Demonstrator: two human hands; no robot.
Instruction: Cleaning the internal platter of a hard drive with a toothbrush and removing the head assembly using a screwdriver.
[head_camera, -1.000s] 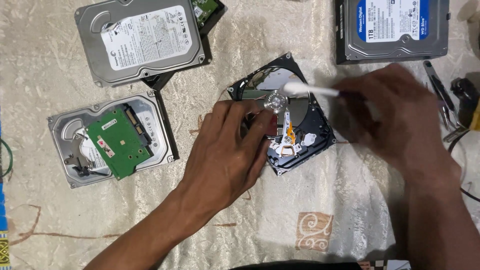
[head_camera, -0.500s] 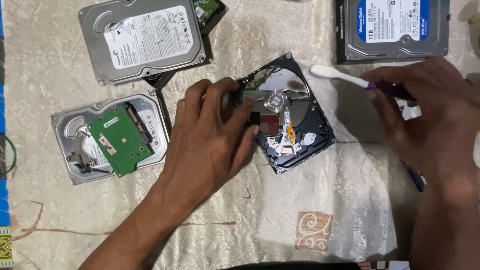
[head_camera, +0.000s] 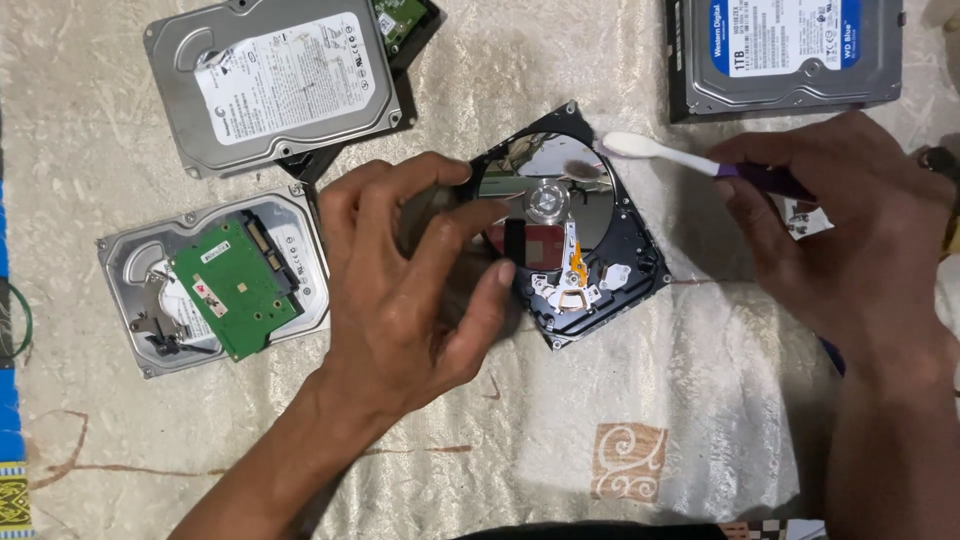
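An opened black hard drive (head_camera: 600, 250) lies tilted in the middle of the cream cloth, its shiny platter and actuator arm exposed. My left hand (head_camera: 410, 290) grips its left edge, thumb near the drive's lower corner. My right hand (head_camera: 840, 230) holds a toothbrush (head_camera: 680, 158) with a white head and purple handle. The brush head hovers by the drive's upper right corner, just off the platter.
A closed silver drive (head_camera: 275, 85) lies at the upper left. A dismantled drive with a green circuit board (head_camera: 235, 285) sits at the left. A blue-labelled drive (head_camera: 785, 50) lies at the upper right. The patterned cloth (head_camera: 620, 460) covers the surface.
My right hand has pulled the toothbrush off the platter toward the upper right. My left hand has shifted slightly along the drive's left edge.
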